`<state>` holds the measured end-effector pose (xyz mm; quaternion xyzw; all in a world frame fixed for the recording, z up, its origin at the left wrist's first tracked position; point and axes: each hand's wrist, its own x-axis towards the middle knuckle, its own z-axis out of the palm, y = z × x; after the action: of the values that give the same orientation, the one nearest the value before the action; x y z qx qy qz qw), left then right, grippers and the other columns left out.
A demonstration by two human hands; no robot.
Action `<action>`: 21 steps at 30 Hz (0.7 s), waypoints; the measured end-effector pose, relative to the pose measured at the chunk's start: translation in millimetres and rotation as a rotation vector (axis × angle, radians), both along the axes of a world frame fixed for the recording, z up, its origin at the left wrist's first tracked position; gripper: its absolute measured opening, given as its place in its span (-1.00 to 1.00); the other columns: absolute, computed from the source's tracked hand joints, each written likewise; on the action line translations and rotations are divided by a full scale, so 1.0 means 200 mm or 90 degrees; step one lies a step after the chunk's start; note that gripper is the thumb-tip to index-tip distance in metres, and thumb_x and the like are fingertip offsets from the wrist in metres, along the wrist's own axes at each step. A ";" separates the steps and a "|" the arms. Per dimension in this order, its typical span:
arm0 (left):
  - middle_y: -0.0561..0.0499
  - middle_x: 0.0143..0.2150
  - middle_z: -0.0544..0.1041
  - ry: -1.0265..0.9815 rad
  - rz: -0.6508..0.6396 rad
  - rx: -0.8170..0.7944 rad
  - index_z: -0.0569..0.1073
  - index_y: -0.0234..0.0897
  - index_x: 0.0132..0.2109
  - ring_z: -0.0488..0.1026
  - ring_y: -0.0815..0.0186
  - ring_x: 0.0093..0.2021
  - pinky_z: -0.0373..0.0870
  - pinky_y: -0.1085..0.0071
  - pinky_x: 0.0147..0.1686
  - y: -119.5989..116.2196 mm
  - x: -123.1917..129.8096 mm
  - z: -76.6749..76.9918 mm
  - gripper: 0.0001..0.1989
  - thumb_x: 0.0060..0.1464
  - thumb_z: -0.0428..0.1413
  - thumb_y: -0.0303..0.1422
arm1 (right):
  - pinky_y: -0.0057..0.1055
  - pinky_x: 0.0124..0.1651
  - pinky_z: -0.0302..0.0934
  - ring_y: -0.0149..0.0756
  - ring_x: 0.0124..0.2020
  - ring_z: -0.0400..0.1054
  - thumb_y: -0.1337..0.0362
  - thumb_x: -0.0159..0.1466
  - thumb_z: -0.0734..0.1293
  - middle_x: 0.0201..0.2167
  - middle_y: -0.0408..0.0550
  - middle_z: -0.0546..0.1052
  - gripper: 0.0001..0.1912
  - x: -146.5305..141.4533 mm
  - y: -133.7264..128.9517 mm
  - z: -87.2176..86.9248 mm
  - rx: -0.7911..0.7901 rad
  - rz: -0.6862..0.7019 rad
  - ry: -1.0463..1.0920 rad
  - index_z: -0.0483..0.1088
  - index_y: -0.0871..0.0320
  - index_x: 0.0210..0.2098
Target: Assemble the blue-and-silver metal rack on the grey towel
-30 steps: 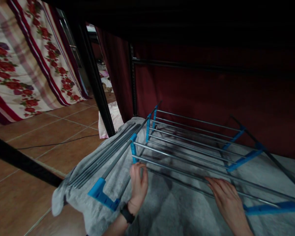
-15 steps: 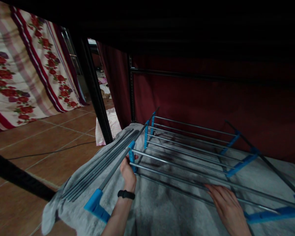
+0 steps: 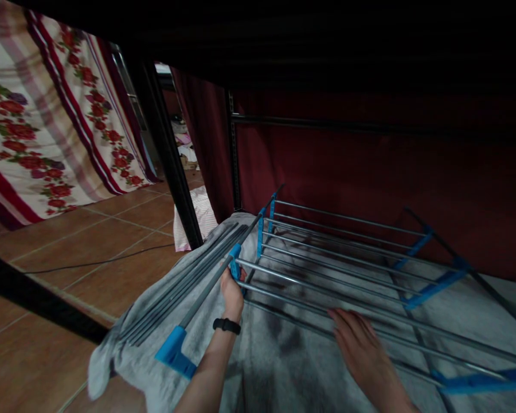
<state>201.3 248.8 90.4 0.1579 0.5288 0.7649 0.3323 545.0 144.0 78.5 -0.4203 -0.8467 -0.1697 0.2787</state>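
A rack of grey metal rods [image 3: 301, 281] with blue plastic connectors lies on a grey blanket [image 3: 284, 373]. My left hand [image 3: 232, 289], with a black band on its wrist, is closed around the nearest blue connector [image 3: 235, 261] on the left side bar. Stretched fingers of my right hand [image 3: 356, 338] lie over the near rods, fingertips at the second one; the underside of the hand is hidden. A blue corner piece [image 3: 176, 353] caps the near end of the left bar. Blue connectors [image 3: 438, 281] also join the rods at the right.
Several loose grey rods [image 3: 189, 278] lie on the blanket left of the rack. Black metal posts [image 3: 169, 155] and a dark overhead surface frame the space. A dark red curtain [image 3: 348, 166] hangs behind. On the tiled floor [image 3: 124, 229] runs a black cable [image 3: 98, 262].
My right hand has slid left along the near rods. My left hand stays on the same connector. The view has shifted slightly.
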 end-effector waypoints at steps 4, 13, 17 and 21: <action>0.11 -0.57 0.39 0.001 -0.005 -0.004 0.36 -0.16 -0.48 0.33 0.39 -0.56 0.31 0.44 -0.51 0.00 0.00 0.01 -0.30 0.11 0.10 0.40 | -0.13 0.34 0.37 -0.10 0.25 0.50 0.55 0.41 0.11 0.31 0.10 0.57 -0.37 -0.48 0.08 0.13 -0.116 0.026 -0.019 0.38 0.14 0.39; 0.16 -0.52 0.37 -0.019 -0.013 0.022 0.40 -0.15 -0.43 0.29 0.35 -0.49 0.35 0.39 -0.44 -0.05 -0.01 0.04 -0.35 0.00 0.26 0.36 | -0.24 -0.06 0.48 -0.08 -0.03 0.65 0.37 0.54 0.10 0.27 0.12 0.58 -0.39 -1.10 0.32 0.42 -0.361 0.060 -0.106 0.18 0.07 0.54; 0.17 -0.53 0.30 -0.048 0.001 0.008 0.37 -0.13 -0.45 0.32 0.32 -0.45 0.36 0.38 -0.39 -0.06 -0.01 0.04 -0.40 0.09 0.22 0.30 | -0.19 -0.03 0.49 -0.05 -0.03 0.66 0.45 0.51 0.08 0.22 0.16 0.62 -0.32 -1.10 0.34 0.43 -0.363 0.077 -0.150 0.10 0.12 0.59; 0.18 -0.55 0.28 -0.061 0.004 -0.007 0.38 -0.14 -0.46 0.27 0.33 -0.48 0.36 0.37 -0.41 -0.04 0.00 0.05 -0.42 0.10 0.25 0.26 | -0.14 0.04 0.51 -0.02 0.04 0.65 0.46 0.50 0.09 0.23 0.21 0.62 -0.30 -1.09 0.35 0.45 -0.391 0.100 -0.159 0.10 0.12 0.60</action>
<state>201.1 239.9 100.3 0.1177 0.5171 0.7694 0.3560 327.6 214.6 168.1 -0.3944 -0.9155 0.0654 0.0455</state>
